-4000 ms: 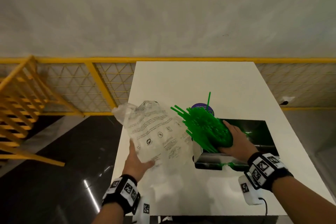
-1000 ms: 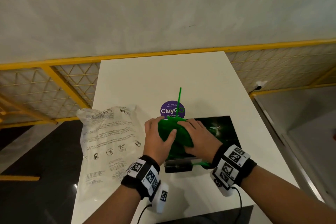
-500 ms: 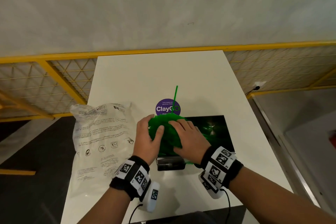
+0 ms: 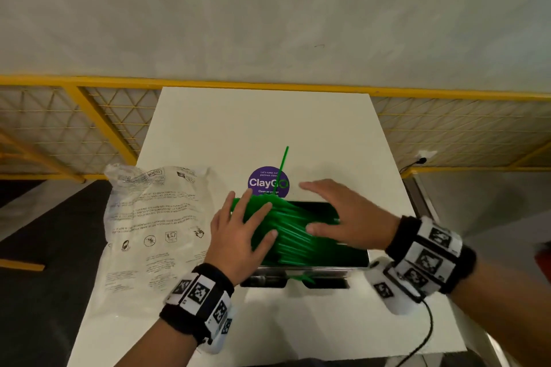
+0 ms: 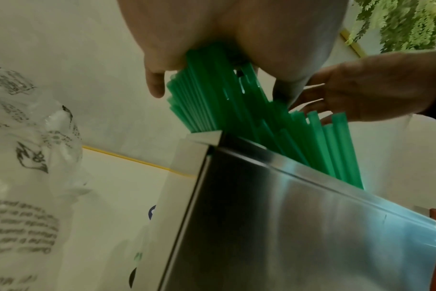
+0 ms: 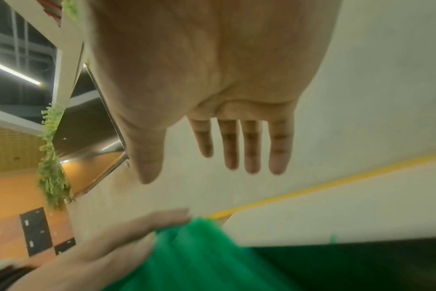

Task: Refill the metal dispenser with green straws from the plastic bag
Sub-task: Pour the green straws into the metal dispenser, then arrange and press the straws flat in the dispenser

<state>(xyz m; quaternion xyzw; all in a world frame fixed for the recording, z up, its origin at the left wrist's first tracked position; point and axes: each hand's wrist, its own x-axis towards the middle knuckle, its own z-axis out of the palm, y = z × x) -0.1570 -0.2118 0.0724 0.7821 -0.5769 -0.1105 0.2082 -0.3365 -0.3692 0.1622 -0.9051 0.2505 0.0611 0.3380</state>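
Note:
A bundle of green straws (image 4: pixel 290 232) leans to the left out of the open metal dispenser (image 4: pixel 313 272) on the white table (image 4: pixel 268 122). My left hand (image 4: pixel 247 217) lies flat on the bundle's left end, fingers straight and spread. The left wrist view shows that palm (image 5: pixel 224 29) pressing on the straws (image 5: pixel 212 102) above the dispenser's steel wall (image 5: pixel 286 216). Over the dispenser's right half hovers my right hand (image 4: pixel 328 208), flat and holding nothing. In the right wrist view its fingers (image 6: pixel 251 145) are straight above the straws (image 6: pixel 199 256). The crumpled clear plastic bag (image 4: pixel 155 217) lies left of the dispenser.
One loose green straw (image 4: pixel 282 165) lies across a purple round sticker (image 4: pixel 262 182) just behind the dispenser. A yellow mesh railing (image 4: pixel 89 116) runs behind and left of the table. The table's left edge drops to a dark floor (image 4: pixel 44 247). A cable (image 4: pixel 426 334) trails off my right wrist.
My right hand has lifted off the straw bundle and moved right, opening flat. The left hand stays pressed on the straws, which now fan out more along the dispenser.

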